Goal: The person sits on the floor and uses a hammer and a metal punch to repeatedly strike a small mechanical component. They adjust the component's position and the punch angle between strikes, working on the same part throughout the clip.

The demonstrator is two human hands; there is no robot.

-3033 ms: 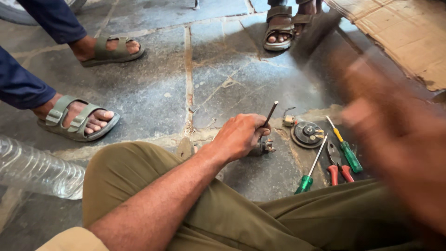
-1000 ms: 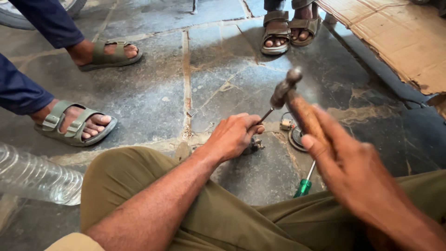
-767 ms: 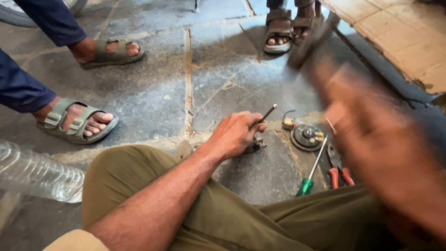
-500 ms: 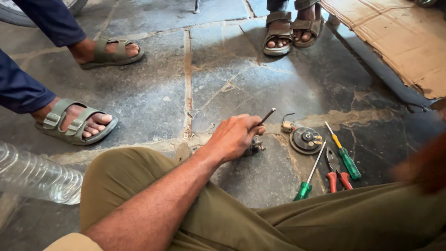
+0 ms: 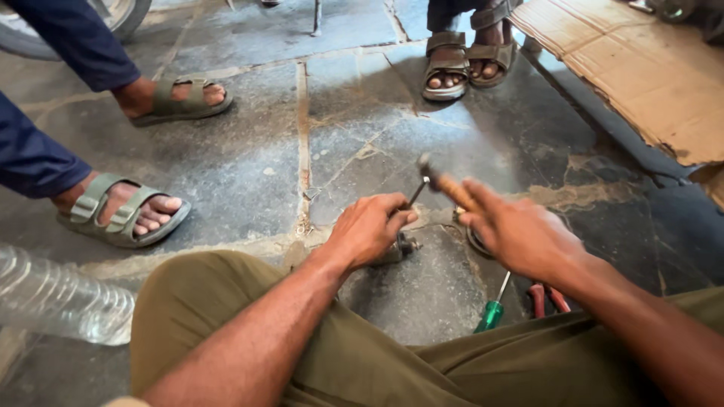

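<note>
— Two hands are in the head view now, where half a second ago only a blur of the right one showed at the frame's edge. What changed?

— The right hand (image 5: 520,237) has come back to the middle, fingers wrapped around the brown wooden handle of a small metal-headed hammer (image 5: 445,181). The hammer head sits right at the top end of the thin dark metal rod (image 5: 415,194); whether they touch I cannot tell, as it is blurred.

— And the left?

— The left hand (image 5: 369,230) has stayed put, closed on the rod and holding it tilted over a small grey metal part (image 5: 403,245) on the floor just beside the fingers.

— The tools?

— The right hand now covers most of the round metal piece (image 5: 473,243) and one screwdriver seen before. The green-handled screwdriver (image 5: 492,309) and the red-handled pliers (image 5: 547,298) show below the wrist, near the olive trouser leg (image 5: 362,354).

— The floor and surroundings?

— Grey stone slabs (image 5: 241,166) with sandy, cracked joints. Flattened brown cardboard (image 5: 633,75) lies at upper right. A clear ribbed plastic bottle (image 5: 60,301) lies at lower left. Other people's feet stand around: green strapped sandals (image 5: 121,215) under dark blue trousers to the left, brown sandals (image 5: 460,60) at the top.
</note>
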